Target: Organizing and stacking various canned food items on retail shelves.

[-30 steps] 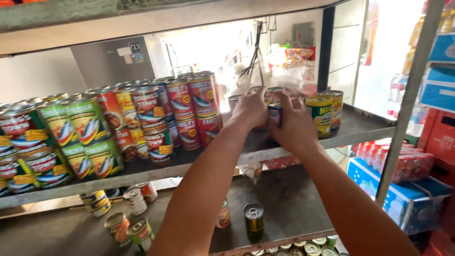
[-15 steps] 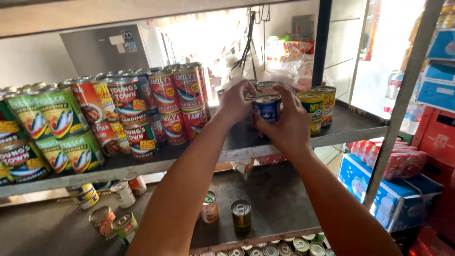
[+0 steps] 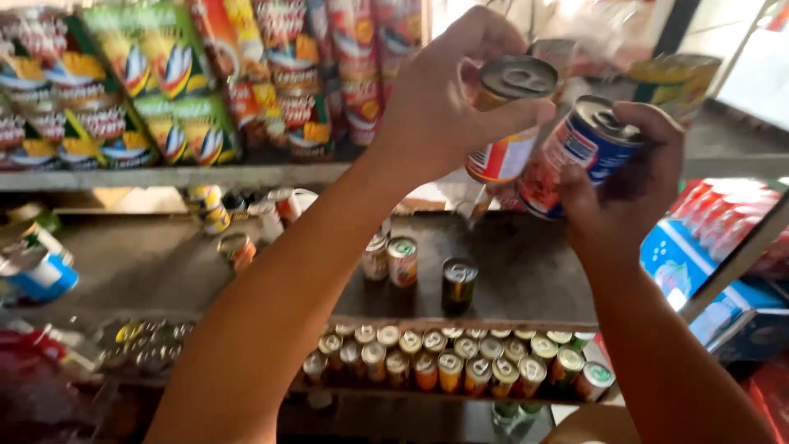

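Shop shelving (image 3: 246, 174) stocked with tins. Left hand (image 3: 448, 99) fingers wrap an orange-labelled can (image 3: 508, 123), axis near upright. Right hand (image 3: 629, 185) fingers clasp a blue-and-red can (image 3: 571, 156), tilted, touching the first above the middle shelf's right edge.

The can (image 3: 509, 123) in the left hand (image 3: 444, 107) is white with an orange-red band and a dull silver lid. The can (image 3: 571, 160) in the right hand (image 3: 625, 189) is blue and white with a red patch low on its side. The stacked tins (image 3: 164, 90) on the upper shelf are green, yellow and red with white lettering bands. The lower shelf (image 3: 518, 288) is dark grey. The small cans (image 3: 460, 362) below show orange, green and gold tops.
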